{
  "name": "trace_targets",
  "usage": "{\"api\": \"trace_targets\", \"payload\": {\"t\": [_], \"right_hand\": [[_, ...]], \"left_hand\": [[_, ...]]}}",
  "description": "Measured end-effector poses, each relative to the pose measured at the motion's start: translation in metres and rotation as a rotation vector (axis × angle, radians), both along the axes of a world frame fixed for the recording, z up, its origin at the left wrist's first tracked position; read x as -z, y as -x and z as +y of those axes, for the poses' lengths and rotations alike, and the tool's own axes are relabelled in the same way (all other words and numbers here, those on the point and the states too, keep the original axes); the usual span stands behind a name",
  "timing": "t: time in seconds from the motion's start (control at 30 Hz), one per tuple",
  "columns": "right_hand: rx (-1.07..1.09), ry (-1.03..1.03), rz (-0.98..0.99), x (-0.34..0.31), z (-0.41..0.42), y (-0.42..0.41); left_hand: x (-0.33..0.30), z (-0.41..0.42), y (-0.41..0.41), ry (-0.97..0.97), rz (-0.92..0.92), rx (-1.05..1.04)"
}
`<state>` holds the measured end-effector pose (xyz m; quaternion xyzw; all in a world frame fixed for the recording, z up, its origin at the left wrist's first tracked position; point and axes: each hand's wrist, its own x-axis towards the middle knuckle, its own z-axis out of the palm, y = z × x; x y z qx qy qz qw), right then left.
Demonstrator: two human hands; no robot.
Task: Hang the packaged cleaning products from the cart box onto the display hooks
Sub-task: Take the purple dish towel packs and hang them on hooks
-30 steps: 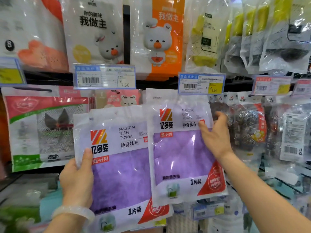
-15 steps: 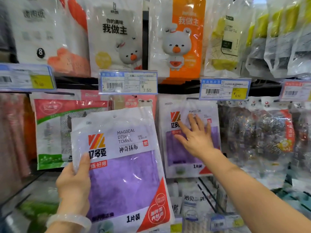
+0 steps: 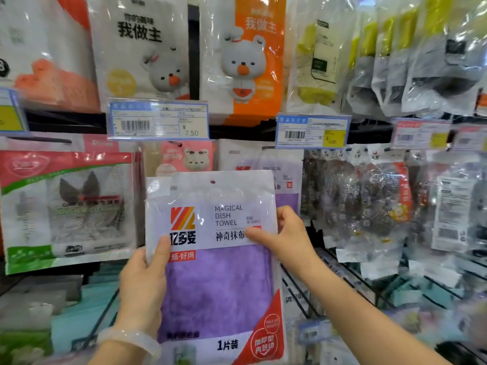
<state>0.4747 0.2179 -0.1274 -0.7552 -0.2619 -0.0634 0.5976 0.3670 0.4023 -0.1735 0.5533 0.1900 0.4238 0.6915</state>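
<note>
Retail shop aisle, household-cleaning section: packaged dish towels [image 3: 287, 177] and steel scourers [image 3: 379, 204] hang in rows, barcode price tags [image 3: 158, 119] clipped above them, one reads ¥7.50, wire shelving [image 3: 342, 275] below.

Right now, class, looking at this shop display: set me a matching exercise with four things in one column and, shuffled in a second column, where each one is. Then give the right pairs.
Things
1. held towel pack
2. hung towel pack
3. 7.50 price tag
4. steel scourers

Places
A. behind the held pack, on its hook
B. right of the towel packs
C. between left hand and right hand
D. under the white bear pack

Pairs: 1-C, 2-A, 3-D, 4-B
</note>
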Motion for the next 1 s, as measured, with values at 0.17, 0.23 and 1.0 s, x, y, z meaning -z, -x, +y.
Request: {"api": "trace_targets", "payload": {"t": [0.17, 0.23, 1.0], "right_hand": [[0.072, -0.07, 0.022, -0.005, -0.032, -0.007], [0.053, -0.132, 0.062, -0.003, -0.045, -0.009], [0.088, -0.489, 0.036, -0.053, -0.083, -0.009]], "left_hand": [[-0.002, -0.018, -0.01, -0.072, -0.009, 0.075], [-0.003, -0.022, -0.012, -0.088, -0.005, 0.049], [-0.006, -0.012, -0.001, 0.03, -0.014, -0.017]]}}
